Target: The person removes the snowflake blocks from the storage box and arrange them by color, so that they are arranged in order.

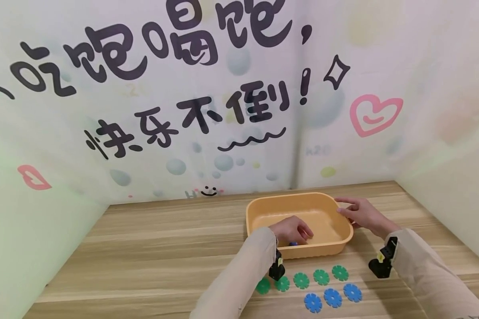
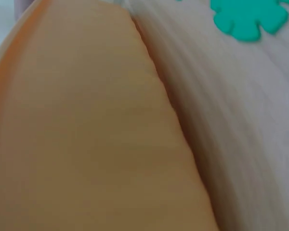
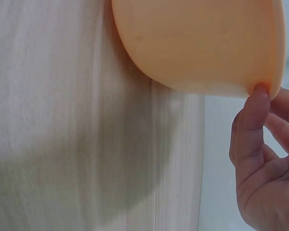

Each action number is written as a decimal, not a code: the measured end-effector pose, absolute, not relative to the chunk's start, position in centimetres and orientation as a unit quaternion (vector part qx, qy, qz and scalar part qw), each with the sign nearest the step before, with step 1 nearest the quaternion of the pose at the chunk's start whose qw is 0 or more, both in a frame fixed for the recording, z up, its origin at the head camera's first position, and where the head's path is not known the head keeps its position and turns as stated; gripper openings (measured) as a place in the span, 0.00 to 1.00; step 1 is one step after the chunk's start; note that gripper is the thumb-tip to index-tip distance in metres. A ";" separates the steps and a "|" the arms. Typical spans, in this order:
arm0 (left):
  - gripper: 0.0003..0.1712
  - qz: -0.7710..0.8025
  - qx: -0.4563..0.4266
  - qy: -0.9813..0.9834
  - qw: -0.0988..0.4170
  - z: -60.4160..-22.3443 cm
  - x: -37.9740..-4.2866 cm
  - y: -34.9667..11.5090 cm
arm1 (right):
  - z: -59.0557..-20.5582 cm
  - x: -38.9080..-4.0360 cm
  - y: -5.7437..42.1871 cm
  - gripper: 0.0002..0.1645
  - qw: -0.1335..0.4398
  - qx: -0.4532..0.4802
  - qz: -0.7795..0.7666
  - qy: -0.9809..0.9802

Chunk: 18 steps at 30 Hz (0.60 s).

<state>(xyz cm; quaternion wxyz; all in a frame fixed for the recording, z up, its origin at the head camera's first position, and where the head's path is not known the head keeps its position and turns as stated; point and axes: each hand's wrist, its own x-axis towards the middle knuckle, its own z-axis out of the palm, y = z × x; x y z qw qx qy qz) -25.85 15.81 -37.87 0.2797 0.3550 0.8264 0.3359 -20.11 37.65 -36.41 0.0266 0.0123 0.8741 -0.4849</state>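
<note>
A light-orange plastic basin point(image 1: 299, 252) stands on the table, its rim uppermost. My left hand point(image 1: 292, 229) reaches down into it near the front wall, fingers bent. A small blue piece point(image 1: 293, 243) shows just under that hand, mostly hidden; whether the fingers hold it I cannot tell. At the basin's right end, my right hand point(image 1: 365, 215) pinches the rim between thumb and fingers, clearer in the right wrist view, where the hand point(image 3: 269, 159) grips the edge of the basin point(image 3: 202, 43). The left wrist view shows only the basin's outer wall point(image 2: 96, 120), not the hand.
In front of the basin lie a row of several green notched discs point(image 1: 301, 281) and, nearer, three blue notched discs point(image 1: 333, 298). The left sleeve point(image 1: 239, 274) partly covers the row's left end. A printed cloth wall point(image 1: 207, 177) rises behind the wooden table point(image 1: 163, 248).
</note>
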 end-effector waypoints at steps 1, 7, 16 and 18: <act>0.12 0.331 0.359 0.826 0.281 -37.9 -25.9 15.6 | -36.4 -20.1 37.6 0.32 0.026 0.012 -0.484 0.874; 0.09 0.316 0.353 0.835 0.280 -38.0 -26.2 14.6 | -36.5 -20.1 37.7 0.32 0.026 0.012 -0.484 0.874; 0.05 0.290 0.346 0.854 0.259 -37.7 -25.9 14.1 | -36.6 -20.1 37.7 0.32 0.025 0.015 -0.484 0.875; 0.04 0.282 0.353 0.855 0.254 -37.7 -26.0 14.1 | -36.6 -20.1 37.7 0.32 0.026 0.015 -0.483 0.875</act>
